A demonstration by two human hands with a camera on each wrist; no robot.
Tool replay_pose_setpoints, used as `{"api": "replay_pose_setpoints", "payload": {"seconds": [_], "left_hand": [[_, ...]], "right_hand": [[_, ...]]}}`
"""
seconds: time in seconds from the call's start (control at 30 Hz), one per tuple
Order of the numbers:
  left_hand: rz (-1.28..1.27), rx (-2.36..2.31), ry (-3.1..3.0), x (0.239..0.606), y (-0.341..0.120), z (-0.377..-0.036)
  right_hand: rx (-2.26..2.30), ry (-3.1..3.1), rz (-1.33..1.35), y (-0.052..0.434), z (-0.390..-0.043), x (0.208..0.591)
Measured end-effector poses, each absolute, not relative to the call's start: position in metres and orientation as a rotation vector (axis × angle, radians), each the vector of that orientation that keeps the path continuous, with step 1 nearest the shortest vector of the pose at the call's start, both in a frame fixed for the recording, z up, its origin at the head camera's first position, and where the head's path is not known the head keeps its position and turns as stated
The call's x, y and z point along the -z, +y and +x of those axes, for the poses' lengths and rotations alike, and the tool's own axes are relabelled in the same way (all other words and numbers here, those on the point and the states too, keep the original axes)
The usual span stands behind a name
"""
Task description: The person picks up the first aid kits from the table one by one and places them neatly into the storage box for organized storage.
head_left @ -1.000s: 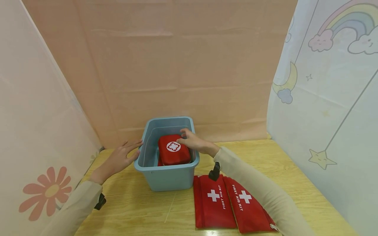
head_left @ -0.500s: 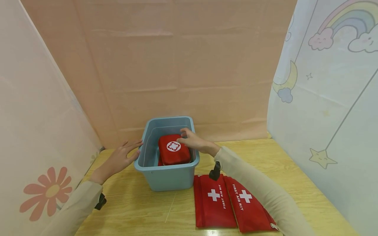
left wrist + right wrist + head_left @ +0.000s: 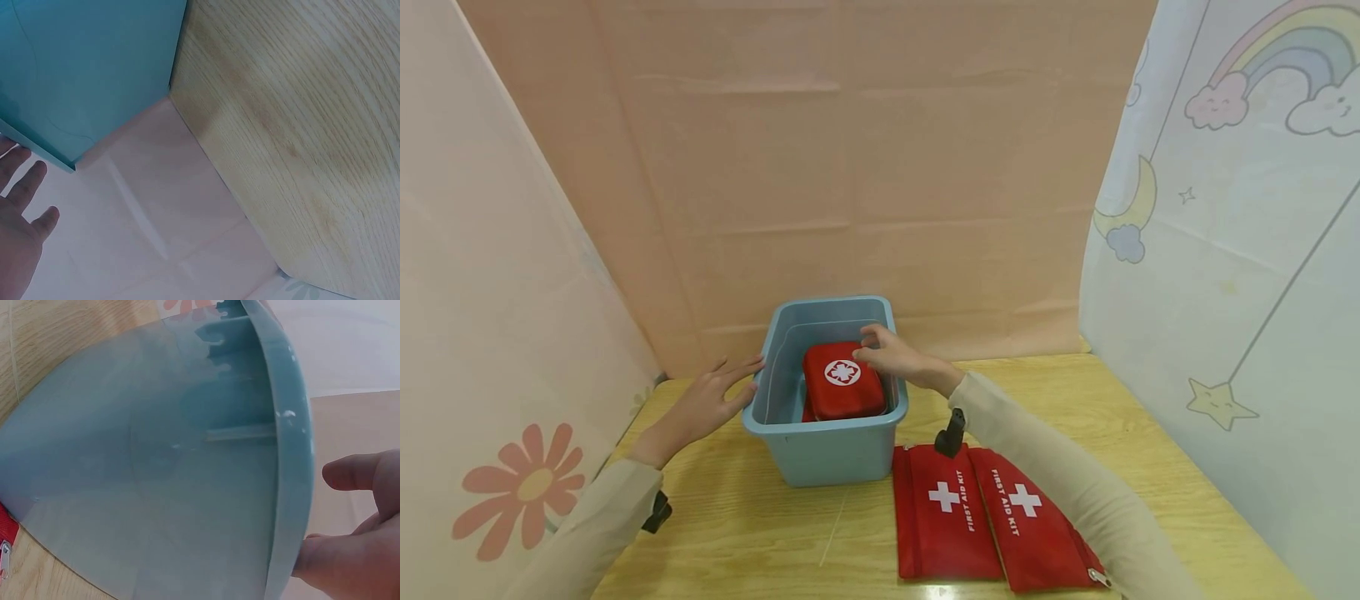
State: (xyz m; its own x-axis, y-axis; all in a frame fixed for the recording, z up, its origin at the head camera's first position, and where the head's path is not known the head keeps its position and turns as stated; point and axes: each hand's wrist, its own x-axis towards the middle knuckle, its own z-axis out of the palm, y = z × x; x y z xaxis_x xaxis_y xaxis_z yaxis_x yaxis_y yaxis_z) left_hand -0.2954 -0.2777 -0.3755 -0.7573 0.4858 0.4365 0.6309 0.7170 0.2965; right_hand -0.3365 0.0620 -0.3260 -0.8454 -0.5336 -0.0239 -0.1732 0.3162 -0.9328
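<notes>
Status, judged from how things lie: partway. Complete at this point: the case [image 3: 842,396] is inside the bin [image 3: 831,458], toward the bin's near end and against or close to its right wall. A further red item [image 3: 808,410] shows below the case at its left edge; most of it is hidden. Outstanding at this point: the first pouch [image 3: 936,546] and the second pouch [image 3: 1037,546] lie outside the bin, flat on the table [image 3: 760,525], ahead of its near end and to its right, with neither hand on them. The right hand [image 3: 895,358] reaches over the bin's right rim to the case's far right corner; thumb and fingertips stand apart, and contact with the case cannot be confirmed. The left hand [image 3: 707,400] is at the bin's left rim, fingers extended and not wrapped round it; its fingertips touch the rim or lie just beside it. Case appearance: red, box-shaped, rounded corners, slight sheen, with a round white emblem [image 3: 842,372] on the upward face. The case looks closed; whether it sits level in the bin cannot be told
</notes>
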Motion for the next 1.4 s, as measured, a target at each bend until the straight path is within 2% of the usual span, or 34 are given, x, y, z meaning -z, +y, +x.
{"api": "replay_pose_setpoints", "payload": {"seconds": [1.4], "left_hand": [[-0.877,0.624,-2.608,0.374,-0.279,-0.295]], "right_hand": [[1.765,2.093,-0.747,0.110,-0.335,0.319]]}}
